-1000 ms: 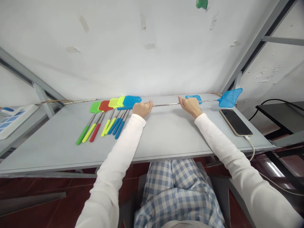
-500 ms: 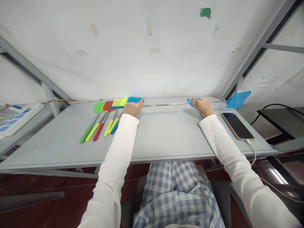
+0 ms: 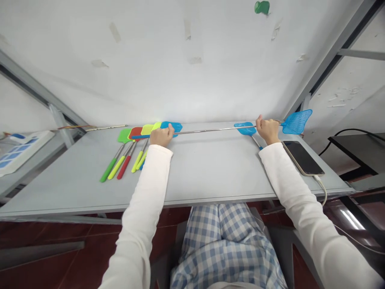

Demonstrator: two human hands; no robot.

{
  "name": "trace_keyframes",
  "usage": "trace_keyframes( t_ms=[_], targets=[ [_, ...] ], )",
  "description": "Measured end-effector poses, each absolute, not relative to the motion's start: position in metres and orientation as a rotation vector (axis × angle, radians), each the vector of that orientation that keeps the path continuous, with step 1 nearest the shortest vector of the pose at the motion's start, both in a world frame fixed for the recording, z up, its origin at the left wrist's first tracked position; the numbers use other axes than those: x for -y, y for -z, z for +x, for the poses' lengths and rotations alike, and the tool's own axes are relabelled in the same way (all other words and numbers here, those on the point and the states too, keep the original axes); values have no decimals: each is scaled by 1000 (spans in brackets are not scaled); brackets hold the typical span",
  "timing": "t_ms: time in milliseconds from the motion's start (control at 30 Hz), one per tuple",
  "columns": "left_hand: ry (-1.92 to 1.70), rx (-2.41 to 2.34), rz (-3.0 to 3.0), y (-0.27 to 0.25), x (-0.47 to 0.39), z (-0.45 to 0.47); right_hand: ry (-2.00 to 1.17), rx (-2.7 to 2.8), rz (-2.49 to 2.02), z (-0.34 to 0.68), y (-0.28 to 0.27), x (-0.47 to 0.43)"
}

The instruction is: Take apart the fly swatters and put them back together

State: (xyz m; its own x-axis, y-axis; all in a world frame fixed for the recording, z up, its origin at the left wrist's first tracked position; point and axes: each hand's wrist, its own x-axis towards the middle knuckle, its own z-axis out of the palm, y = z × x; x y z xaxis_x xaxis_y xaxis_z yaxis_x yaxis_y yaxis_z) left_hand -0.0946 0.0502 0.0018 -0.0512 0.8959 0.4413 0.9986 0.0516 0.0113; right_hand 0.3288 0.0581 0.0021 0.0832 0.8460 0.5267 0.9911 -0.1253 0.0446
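A blue fly swatter (image 3: 210, 130) with a long metal rod is stretched out level above the table between my two hands. My left hand (image 3: 161, 135) is closed round it near its blue handle, which sticks out to the left. My right hand (image 3: 268, 129) grips the rod just short of the blue mesh head (image 3: 296, 121) at the right. Below the rod, a second blue fly swatter (image 3: 246, 129) lies on the table, its handle partly hidden by my right forearm. Left of my left hand lies a row of several swatters, among them a green one (image 3: 108, 169) and a red one (image 3: 124, 167).
A phone (image 3: 303, 157) with a white charging cable lies at the table's right side. The grey table (image 3: 210, 172) meets a white wall at the back, with metal frame posts on both sides. A white-and-blue object (image 3: 25, 151) sits at the far left.
My right hand has moved right along the rod, closer to the mesh head, and my left hand slightly left. More of the second blue swatter now shows.
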Motion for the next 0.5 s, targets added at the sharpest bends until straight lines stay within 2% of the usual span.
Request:
trace_keyframes(
  t_ms=[300, 500],
  targets=[
    [432, 2065, -1877, 1, -51, -90, 620, 1950, -2001, 313, 4, -51],
    [208, 1940, -2194, 1, -35, -30, 573, 2169, -1851, 251, -3, -32]
  ],
)
